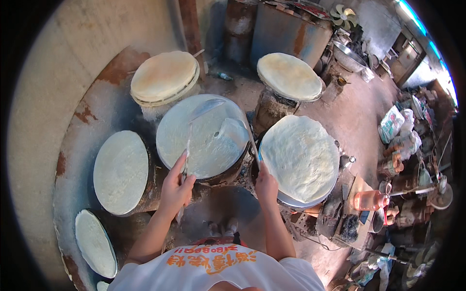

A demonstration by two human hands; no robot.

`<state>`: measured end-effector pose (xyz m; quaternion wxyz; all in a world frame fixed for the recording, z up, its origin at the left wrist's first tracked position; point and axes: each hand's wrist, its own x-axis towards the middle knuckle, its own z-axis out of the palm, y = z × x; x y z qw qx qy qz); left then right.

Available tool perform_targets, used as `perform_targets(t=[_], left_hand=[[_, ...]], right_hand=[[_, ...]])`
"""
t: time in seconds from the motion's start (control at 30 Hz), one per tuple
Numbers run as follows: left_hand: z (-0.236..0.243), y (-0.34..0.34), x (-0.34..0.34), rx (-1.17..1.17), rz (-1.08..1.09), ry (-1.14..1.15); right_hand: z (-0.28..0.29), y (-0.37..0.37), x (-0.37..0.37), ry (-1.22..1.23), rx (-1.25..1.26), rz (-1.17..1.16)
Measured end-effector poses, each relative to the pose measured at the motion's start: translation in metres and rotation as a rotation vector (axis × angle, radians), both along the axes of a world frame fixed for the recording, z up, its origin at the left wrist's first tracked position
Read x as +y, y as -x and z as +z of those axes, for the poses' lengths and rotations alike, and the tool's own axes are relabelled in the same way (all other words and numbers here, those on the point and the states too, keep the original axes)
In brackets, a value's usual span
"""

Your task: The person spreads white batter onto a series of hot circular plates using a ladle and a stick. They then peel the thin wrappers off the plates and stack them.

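Observation:
In front of me a round griddle [167, 138] carries a thin, pale, wet-looking layer of batter [204, 148], with a small dark spot near its middle. My left hand [178, 186] is closed round the handle of a long metal spatula [208, 107], whose shiny head is over the far side of the griddle. My right hand [266, 186], also closed, grips a long thin stick [252, 138] slanting up along the griddle's right edge. A smooth pale patch lies beside the stick; I cannot tell whether it is a blade joined to it.
Close on the right stands another griddle with a wrinkled pale flatbread [301, 157]. More pale rounds sit at left [121, 172], lower left [96, 242] and far right [290, 76]. Stacked flatbreads [165, 77] rest at far left. An orange-tinted jug [370, 200] stands right, near clutter and bags [400, 126].

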<state>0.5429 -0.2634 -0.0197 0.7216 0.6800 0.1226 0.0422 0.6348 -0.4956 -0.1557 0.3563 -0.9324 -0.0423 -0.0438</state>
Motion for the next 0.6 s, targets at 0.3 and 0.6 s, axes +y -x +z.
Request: perform_targets(t=[0.3,0.6], left_hand=[[0.011,-0.047,0.026,0.21,-0.046,1.047],[0.017,-0.054,0.038,0.289,0.122,1.154]], right_hand=[[-0.002,0.007,-0.002,0.188,0.058,0.054],[0.002,-0.018,0.003,0.166,0.032,0.217]])
